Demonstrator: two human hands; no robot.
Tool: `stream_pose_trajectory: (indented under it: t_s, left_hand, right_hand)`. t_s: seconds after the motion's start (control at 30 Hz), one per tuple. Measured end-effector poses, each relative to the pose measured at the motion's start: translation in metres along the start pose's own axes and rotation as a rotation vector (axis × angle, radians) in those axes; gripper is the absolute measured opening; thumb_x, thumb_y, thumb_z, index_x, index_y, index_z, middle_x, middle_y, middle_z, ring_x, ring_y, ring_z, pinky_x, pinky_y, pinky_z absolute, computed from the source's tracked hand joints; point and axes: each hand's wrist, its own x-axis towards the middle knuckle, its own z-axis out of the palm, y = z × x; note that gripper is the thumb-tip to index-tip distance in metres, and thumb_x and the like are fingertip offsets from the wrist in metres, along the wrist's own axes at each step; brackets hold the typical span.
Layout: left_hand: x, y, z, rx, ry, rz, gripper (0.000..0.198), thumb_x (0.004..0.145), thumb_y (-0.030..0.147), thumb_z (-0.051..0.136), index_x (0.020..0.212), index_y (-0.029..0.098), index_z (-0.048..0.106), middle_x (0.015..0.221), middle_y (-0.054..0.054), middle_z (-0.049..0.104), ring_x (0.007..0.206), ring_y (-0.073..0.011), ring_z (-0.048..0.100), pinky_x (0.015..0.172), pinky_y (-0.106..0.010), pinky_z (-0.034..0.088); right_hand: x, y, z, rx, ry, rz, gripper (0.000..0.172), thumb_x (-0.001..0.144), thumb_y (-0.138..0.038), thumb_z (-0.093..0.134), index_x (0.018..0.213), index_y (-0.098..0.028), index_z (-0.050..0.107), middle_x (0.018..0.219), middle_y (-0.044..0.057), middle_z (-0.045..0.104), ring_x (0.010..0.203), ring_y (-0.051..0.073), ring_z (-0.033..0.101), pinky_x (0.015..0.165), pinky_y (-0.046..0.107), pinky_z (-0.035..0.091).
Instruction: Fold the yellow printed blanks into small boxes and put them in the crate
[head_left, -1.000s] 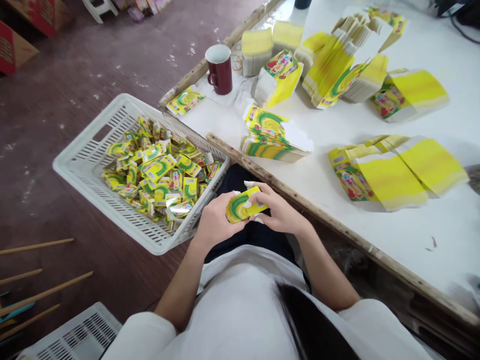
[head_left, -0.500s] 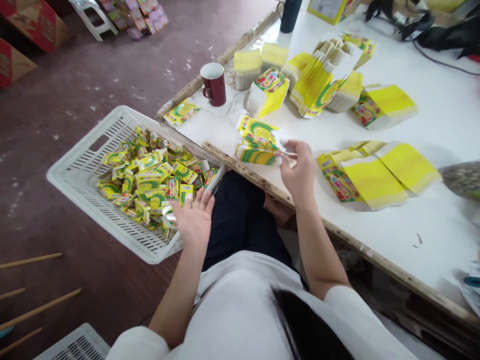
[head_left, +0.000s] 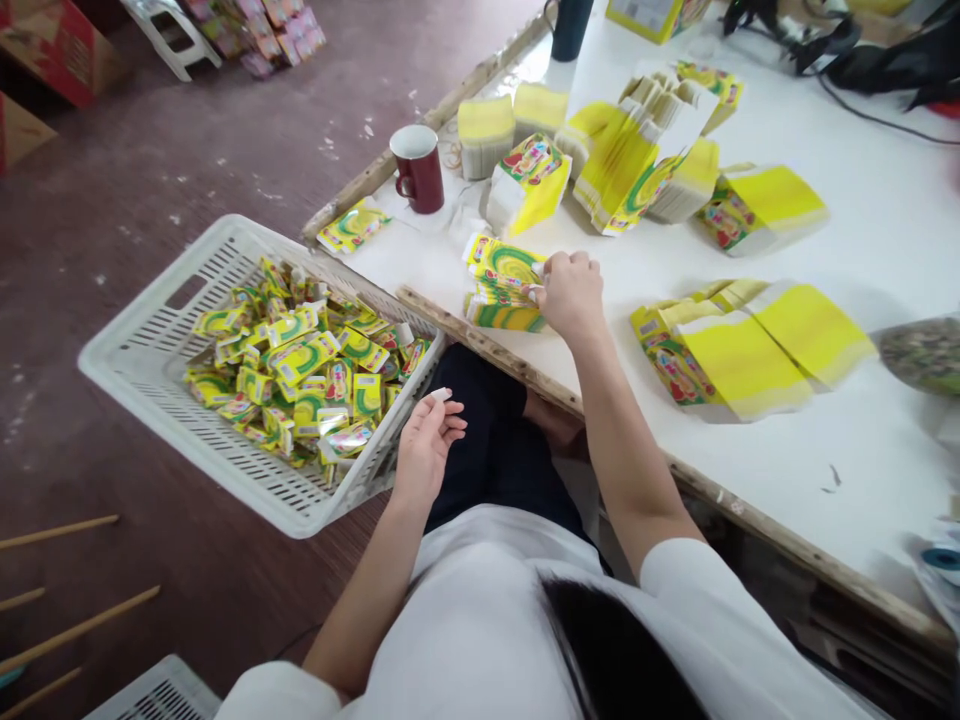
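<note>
My right hand point(head_left: 571, 292) rests on a small stack of flat yellow-and-green cartons point(head_left: 504, 285) near the table's front edge, its fingers curled and pinching the top carton. My left hand point(head_left: 427, 445) hovers over my lap beside the white plastic basket point(head_left: 150, 330), fingers loosely bent and apart, holding nothing. The basket holds several folded yellow-green small boxes point(head_left: 300, 360).
The white table point(head_left: 862, 440) carries more fanned stacks of flat yellow cartons point(head_left: 750, 345) at the right and back, a dark red mug point(head_left: 417, 168) and a dark bottle point(head_left: 568, 28). Wooden sticks point(head_left: 75, 630) lie on the floor at left, another white basket point(head_left: 150, 695) at the bottom.
A second ago both hands held a folded box over my lap. The left hand dropped it into the basket and drew back; the right hand reached to the carton stack and closed on it.
</note>
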Motion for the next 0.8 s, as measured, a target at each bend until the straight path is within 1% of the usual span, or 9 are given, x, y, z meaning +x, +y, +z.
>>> stream_pose_trajectory:
  t_s: [0.2,0.3,0.4,0.5,0.57,0.63,0.67,0.73,0.8]
  left_hand:
    - [0.0,-0.001,0.002,0.024,-0.008,-0.023,0.049,0.064,0.042,0.09,0.1,0.017,0.069,0.082,0.0,0.074,0.063,-0.0074,0.066,0.059,-0.017,0.051]
    - [0.0,-0.004,-0.002,0.038,-0.02,-0.006,0.05,0.066,0.044,0.089,0.102,0.017,0.069,0.084,-0.001,0.073,0.064,-0.0077,0.066,0.059,-0.018,0.051]
    - [0.0,-0.01,-0.006,0.061,-0.079,0.04,0.051,0.074,0.051,0.082,0.108,0.018,0.067,0.093,-0.004,0.073,0.073,-0.0115,0.068,0.065,-0.022,0.053]
    - [0.0,-0.012,-0.006,0.003,-0.172,0.179,0.064,0.07,0.061,0.082,0.118,0.024,0.063,0.121,-0.01,0.069,0.106,-0.0224,0.069,0.085,-0.034,0.057]
    - [-0.001,-0.009,0.0,-0.087,-0.206,0.311,0.069,0.063,0.066,0.084,0.116,0.027,0.063,0.129,-0.009,0.066,0.12,-0.0272,0.063,0.097,-0.041,0.055]
    - [-0.002,-0.001,0.009,-0.161,-0.197,0.407,0.062,0.064,0.068,0.081,0.106,0.024,0.066,0.117,-0.009,0.068,0.114,-0.0275,0.064,0.098,-0.042,0.054]
    - [-0.003,0.004,0.014,-0.189,-0.176,0.44,0.057,0.068,0.068,0.078,0.1,0.023,0.066,0.105,-0.007,0.069,0.104,-0.0257,0.066,0.095,-0.04,0.055]
    - [-0.003,0.012,0.022,-0.232,-0.105,0.489,0.051,0.074,0.068,0.072,0.09,0.02,0.063,0.082,-0.003,0.061,0.08,-0.0188,0.064,0.082,-0.034,0.057]
    - [-0.001,0.014,0.027,-0.243,-0.009,0.507,0.056,0.076,0.075,0.066,0.08,0.021,0.057,0.068,0.003,0.049,0.06,-0.0124,0.053,0.065,-0.028,0.054]
  right_hand:
    - [0.015,0.002,0.002,0.01,-0.046,-0.022,0.035,0.08,-0.034,0.077,0.1,-0.012,0.059,0.116,0.026,0.061,0.114,0.043,0.054,0.096,0.058,0.043]
    - [0.014,0.002,0.0,0.122,-0.001,-0.019,0.033,0.077,-0.028,0.076,0.099,-0.016,0.055,0.106,0.019,0.063,0.107,0.038,0.057,0.095,0.055,0.045]
    - [-0.013,-0.003,-0.008,0.297,0.102,-0.023,0.024,0.081,-0.024,0.065,0.099,-0.022,0.048,0.09,0.007,0.061,0.091,0.029,0.06,0.086,0.048,0.048]
    - [-0.066,-0.016,-0.014,0.475,0.136,-0.085,0.025,0.081,-0.021,0.061,0.098,-0.025,0.044,0.084,0.001,0.056,0.077,0.022,0.057,0.075,0.039,0.048]
    - [-0.108,-0.029,-0.011,0.618,-0.084,-0.181,0.025,0.079,-0.019,0.061,0.094,-0.026,0.042,0.079,-0.002,0.054,0.069,0.018,0.054,0.067,0.032,0.045]
    - [-0.145,-0.043,-0.001,0.84,-0.431,-0.272,0.028,0.079,-0.02,0.064,0.094,-0.026,0.041,0.079,-0.003,0.056,0.066,0.015,0.053,0.061,0.028,0.043]
    - [-0.159,-0.05,0.006,0.984,-0.546,-0.276,0.028,0.081,-0.024,0.065,0.095,-0.026,0.04,0.08,-0.003,0.056,0.064,0.013,0.052,0.058,0.026,0.042]
    - [-0.18,-0.06,0.018,1.196,-0.606,-0.24,0.039,0.08,-0.035,0.072,0.099,-0.026,0.04,0.084,-0.004,0.056,0.067,0.012,0.052,0.059,0.025,0.043]
    - [-0.188,-0.064,0.025,1.264,-0.566,-0.199,0.052,0.076,-0.04,0.08,0.107,-0.025,0.041,0.085,-0.004,0.055,0.068,0.012,0.051,0.059,0.024,0.043]
